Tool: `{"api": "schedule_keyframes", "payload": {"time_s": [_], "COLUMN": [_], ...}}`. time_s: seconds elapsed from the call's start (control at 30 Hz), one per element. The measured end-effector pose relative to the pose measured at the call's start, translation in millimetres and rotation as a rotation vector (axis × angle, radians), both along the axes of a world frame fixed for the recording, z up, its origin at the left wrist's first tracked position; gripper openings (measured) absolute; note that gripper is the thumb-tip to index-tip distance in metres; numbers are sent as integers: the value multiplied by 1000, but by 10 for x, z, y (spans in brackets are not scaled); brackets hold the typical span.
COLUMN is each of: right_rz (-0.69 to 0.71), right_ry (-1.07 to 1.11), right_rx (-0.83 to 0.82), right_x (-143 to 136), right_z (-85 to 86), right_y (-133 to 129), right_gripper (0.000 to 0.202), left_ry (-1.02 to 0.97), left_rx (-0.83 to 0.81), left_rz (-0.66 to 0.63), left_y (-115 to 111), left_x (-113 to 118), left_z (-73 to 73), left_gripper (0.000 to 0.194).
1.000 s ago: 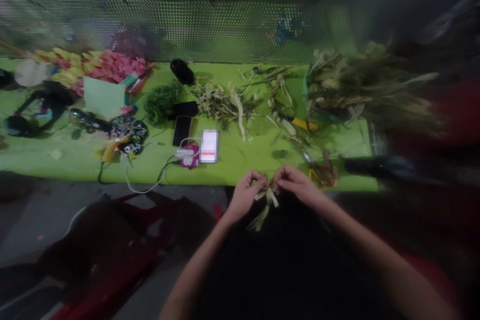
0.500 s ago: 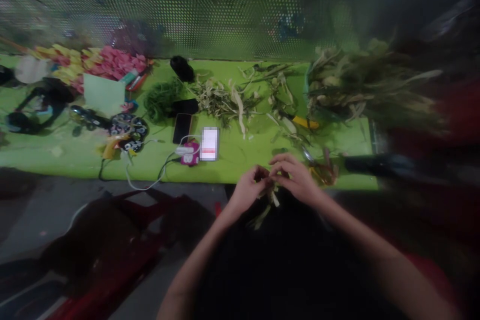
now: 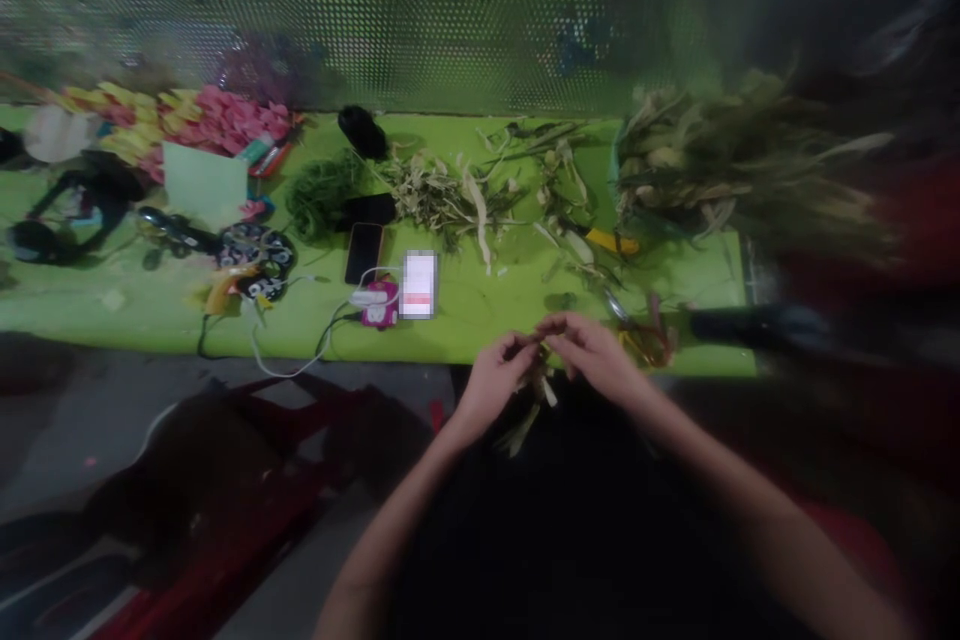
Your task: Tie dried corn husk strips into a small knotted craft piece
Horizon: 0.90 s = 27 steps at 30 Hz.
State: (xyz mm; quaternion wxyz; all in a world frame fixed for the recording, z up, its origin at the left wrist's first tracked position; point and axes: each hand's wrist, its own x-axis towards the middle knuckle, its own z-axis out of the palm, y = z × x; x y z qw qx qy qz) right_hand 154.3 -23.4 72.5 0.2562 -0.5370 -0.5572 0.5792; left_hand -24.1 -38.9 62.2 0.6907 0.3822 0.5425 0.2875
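Note:
Close together at the table's front edge, my two hands meet over my dark lap. My left hand (image 3: 501, 375) is closed on a small bunch of dried leaves (image 3: 534, 410), pale green-brown strips that hang down below the fingers. The fingers of my right hand (image 3: 589, 352) are bent and pinched at the top of the same bunch, touching my left fingertips. Exactly what sits between the fingertips is hidden. To the right of my right hand lie scissors (image 3: 649, 345) with orange handles. A heap of dried plant pieces (image 3: 442, 200) lies further back.
On the green table (image 3: 465, 340) are a lit phone (image 3: 418, 285), a dark phone (image 3: 365, 253), a pink power adapter (image 3: 380, 305) with cables, and a yellow-handled cutter (image 3: 611, 241). Pink and yellow petals (image 3: 225, 125) lie back left; a large dried-plant bundle (image 3: 690, 160) is at right.
The right fingers have drawn in and lowered slightly onto the bunch of dried leaves. My left hand keeps its hold almost unmoved. The camera view has shifted a little.

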Motion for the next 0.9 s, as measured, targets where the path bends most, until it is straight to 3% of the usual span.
{"api": "schedule_keyframes", "payload": {"time_s": [0.1, 0.33, 0.57, 0.9], "right_rz": [-11, -9, 17, -77], "right_ry": [35, -122, -111, -171], "right_rx": [-70, 81, 130, 243], "right_x": [17, -4, -11, -110], "right_z": [15, -47, -81, -33], "right_y": [-48, -83, -51, -80], "right_gripper": [25, 15, 12, 9], "left_ry": [0, 44, 112, 181], "left_rx": [26, 112, 176, 290], "left_rz": [44, 76, 38, 6], "left_y": [-12, -19, -6, 21], "left_x": [2, 4, 5, 14], "left_z": [-34, -54, -20, -66], "left_gripper": [24, 20, 19, 18]}}
